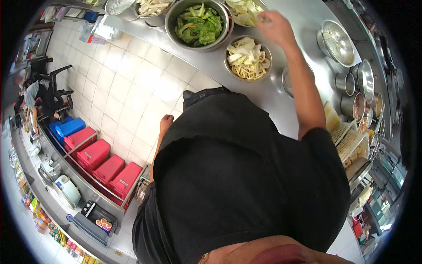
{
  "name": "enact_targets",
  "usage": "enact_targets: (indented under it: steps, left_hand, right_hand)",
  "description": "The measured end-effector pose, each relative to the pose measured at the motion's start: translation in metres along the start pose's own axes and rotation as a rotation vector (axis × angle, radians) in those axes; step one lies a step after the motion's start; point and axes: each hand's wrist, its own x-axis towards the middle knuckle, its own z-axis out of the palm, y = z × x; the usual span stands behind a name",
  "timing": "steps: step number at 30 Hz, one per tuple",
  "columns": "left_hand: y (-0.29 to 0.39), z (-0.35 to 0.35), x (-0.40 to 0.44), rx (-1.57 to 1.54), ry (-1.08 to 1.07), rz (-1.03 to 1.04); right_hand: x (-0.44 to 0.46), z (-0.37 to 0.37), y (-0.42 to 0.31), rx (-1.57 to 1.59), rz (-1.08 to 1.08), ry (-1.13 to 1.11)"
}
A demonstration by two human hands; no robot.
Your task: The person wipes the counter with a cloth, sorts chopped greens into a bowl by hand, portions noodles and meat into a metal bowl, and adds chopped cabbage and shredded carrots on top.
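Observation:
My right hand point(274, 28) is at the edge of a steel bowl of cut cabbage point(242, 12) at the top of the head view. Its fingers are curled together at the cabbage; what they hold is too small to make out. Just below stands a metal bowl of noodles point(248, 69) topped with pale cabbage pieces. To the left sits a large pot of green leafy vegetables point(200, 27) with some orange strips. My left hand point(167, 120) hangs beside my body, away from the counter, its fingers seemingly curled with nothing visible in them.
Steel bowls point(337, 43) and small pots point(345, 83) crowd the right side of the steel counter point(303, 13). A round metal lid or bowl is partly under my right forearm. Red bins point(107, 169) and a blue bin point(70, 126) line the left, where another person point(37, 94) bends.

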Motion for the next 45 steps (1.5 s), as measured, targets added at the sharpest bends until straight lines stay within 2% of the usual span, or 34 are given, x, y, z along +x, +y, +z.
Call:
enact_targets:
  steps: [2,5,6,8,11,13,15,17,20,23,26,29,32,35,36,39,42,45]
  left_hand:
    - [-0.024,0.005,0.011,-0.058,0.007,-0.012]
    - [-0.007,-0.006,-0.003,-0.023,0.028,0.152]
    - [0.039,-0.01,-0.031,0.019,0.051,0.045]
    - [0.032,-0.007,-0.027,-0.099,0.057,-0.002]
    - [0.026,-0.004,-0.033,-0.112,0.061,0.03]
    - [0.017,0.0,-0.034,-0.071,0.064,0.031]
    - [-0.031,0.014,-0.014,-0.038,0.07,-0.026]
    - [-0.045,0.014,-0.016,0.017,0.047,0.0]
    - [-0.074,0.015,-0.001,0.076,0.028,0.035]
    - [-0.051,0.009,-0.003,0.026,0.064,-0.021]
    - [0.002,-0.008,-0.022,0.018,0.063,0.032]
    - [0.017,-0.01,-0.015,-0.075,0.017,0.026]
    - [0.033,-0.011,-0.012,-0.146,0.024,0.016]
    - [0.055,-0.016,-0.017,-0.089,0.033,0.053]
    - [0.055,-0.015,-0.015,-0.103,0.03,0.061]
    - [0.062,-0.016,-0.012,-0.085,0.018,0.072]
    - [0.077,-0.015,-0.016,-0.117,0.0,0.05]
    - [0.083,-0.011,-0.003,-0.183,-0.049,0.029]
  right_hand:
    - [0.042,0.019,0.02,-0.129,-0.15,0.103]
    - [0.053,-0.014,-0.043,-0.107,0.054,-0.345]
    - [0.059,0.005,-0.03,-0.215,0.018,-0.307]
    - [0.08,0.07,0.02,-0.43,-0.06,-0.229]
    - [0.093,0.109,0.041,-0.381,-0.147,-0.178]
    - [0.093,0.105,0.039,-0.321,-0.14,-0.163]
    - [0.083,0.084,0.022,-0.262,-0.131,-0.143]
    - [0.08,0.068,0.016,-0.206,-0.114,-0.114]
    - [0.093,0.084,0.06,0.23,0.325,-0.255]
    - [0.1,0.081,0.072,0.458,0.312,-0.145]
    - [0.098,0.06,0.059,0.548,0.334,-0.137]
    - [0.101,0.05,0.066,0.72,0.359,-0.132]
    - [0.082,0.025,0.051,0.786,0.378,0.033]
    - [0.048,-0.012,0.028,0.782,0.336,-0.012]
    - [0.036,-0.02,0.029,0.797,0.311,-0.114]
    - [-0.015,-0.029,0.012,0.729,0.33,-0.201]
    - [-0.063,0.026,0.024,0.514,0.217,-0.129]
    - [-0.097,0.064,-0.001,0.176,0.134,-0.138]
